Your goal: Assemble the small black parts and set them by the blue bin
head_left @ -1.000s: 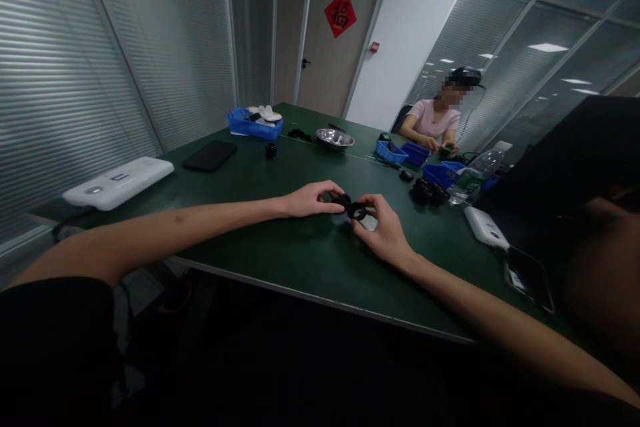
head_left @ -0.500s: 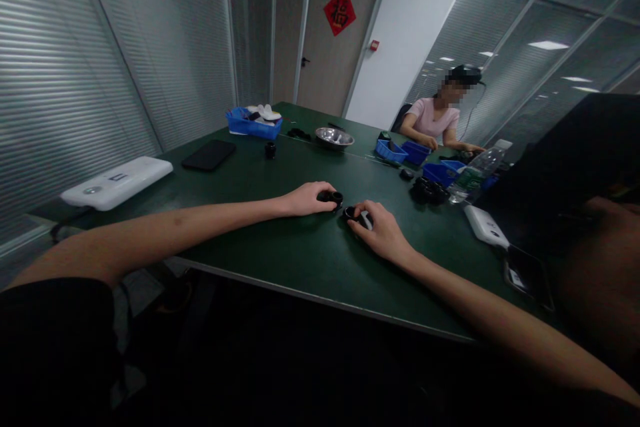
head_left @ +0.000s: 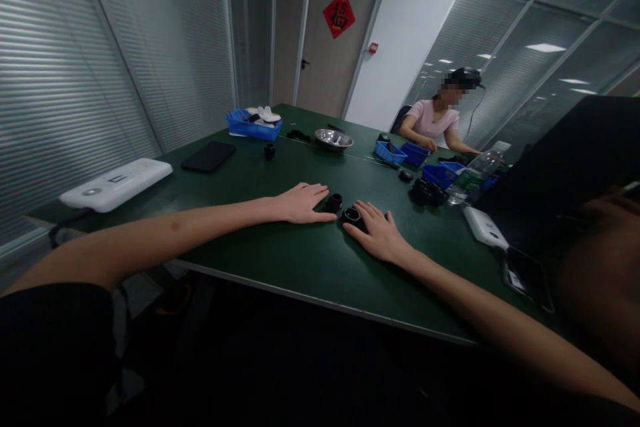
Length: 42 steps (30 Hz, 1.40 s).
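On the green tabletop my left hand [head_left: 303,204] lies open, its fingers stretched out around the near side of a small black cylindrical part [head_left: 335,202] with a round opening on top. Just right of it sits a black part with a round, ring-edged opening [head_left: 351,215]. My right hand [head_left: 379,232] rests flat against that second part, fingers extended along its far side and thumb in front. Some of this part is hidden under the palm. The two black parts stand apart, close together.
Another black cylinder [head_left: 270,151], a black tablet-like slab [head_left: 209,156] and a white device [head_left: 117,185] lie leftward. Farther back are a blue basket [head_left: 253,128] and a metal bowl [head_left: 333,141]. A bottle [head_left: 477,175] stands at right; a co-worker [head_left: 434,119] sits beyond.
Both hands have loosened from the two black parts. The fingers have straightened and spread, and the left-hand part now stands upright on the table.
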Each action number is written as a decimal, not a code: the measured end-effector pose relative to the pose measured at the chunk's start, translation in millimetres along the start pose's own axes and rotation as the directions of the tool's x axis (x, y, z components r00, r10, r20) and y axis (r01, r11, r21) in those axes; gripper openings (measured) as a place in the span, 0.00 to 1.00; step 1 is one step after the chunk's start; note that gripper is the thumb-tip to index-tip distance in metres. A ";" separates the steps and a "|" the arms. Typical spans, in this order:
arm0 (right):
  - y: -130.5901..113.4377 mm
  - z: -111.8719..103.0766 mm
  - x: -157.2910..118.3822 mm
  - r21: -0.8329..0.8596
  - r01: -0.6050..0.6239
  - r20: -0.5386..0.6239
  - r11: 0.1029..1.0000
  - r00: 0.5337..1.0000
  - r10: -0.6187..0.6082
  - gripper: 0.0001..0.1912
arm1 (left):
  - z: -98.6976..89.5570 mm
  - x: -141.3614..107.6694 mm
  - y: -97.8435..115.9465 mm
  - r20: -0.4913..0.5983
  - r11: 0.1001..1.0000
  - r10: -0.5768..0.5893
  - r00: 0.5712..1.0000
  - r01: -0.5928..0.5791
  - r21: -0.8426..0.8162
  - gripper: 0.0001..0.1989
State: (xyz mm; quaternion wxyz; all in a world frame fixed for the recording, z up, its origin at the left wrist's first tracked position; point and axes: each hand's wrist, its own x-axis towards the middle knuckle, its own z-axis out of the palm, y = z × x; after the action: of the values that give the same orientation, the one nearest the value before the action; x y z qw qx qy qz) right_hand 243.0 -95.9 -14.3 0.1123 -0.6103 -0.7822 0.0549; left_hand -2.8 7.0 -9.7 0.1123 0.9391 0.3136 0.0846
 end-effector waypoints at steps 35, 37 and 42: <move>-1.6 -3.2 -0.9 -0.072 0.004 0.002 0.997 1.000 -0.004 0.37 | -2.6 0.7 1.7 -0.005 0.986 0.025 1.000 -0.024 0.164 0.44; 0.1 -2.3 -0.6 -0.069 0.009 -0.004 0.998 1.000 -0.009 0.38 | -2.4 0.8 1.6 -0.009 0.987 0.023 1.000 -0.021 0.162 0.44; 2.0 -1.0 -0.4 -0.074 0.011 -0.007 0.997 1.000 -0.011 0.37 | -0.9 1.5 0.7 -0.016 0.987 0.028 0.999 -0.025 0.160 0.44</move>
State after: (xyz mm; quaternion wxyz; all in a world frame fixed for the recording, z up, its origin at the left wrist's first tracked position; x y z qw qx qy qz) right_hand 245.1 -95.8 -13.9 0.0928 -0.6100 -0.7866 0.0228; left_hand -1.4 7.5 -8.5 0.0328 0.9484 0.3078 0.0692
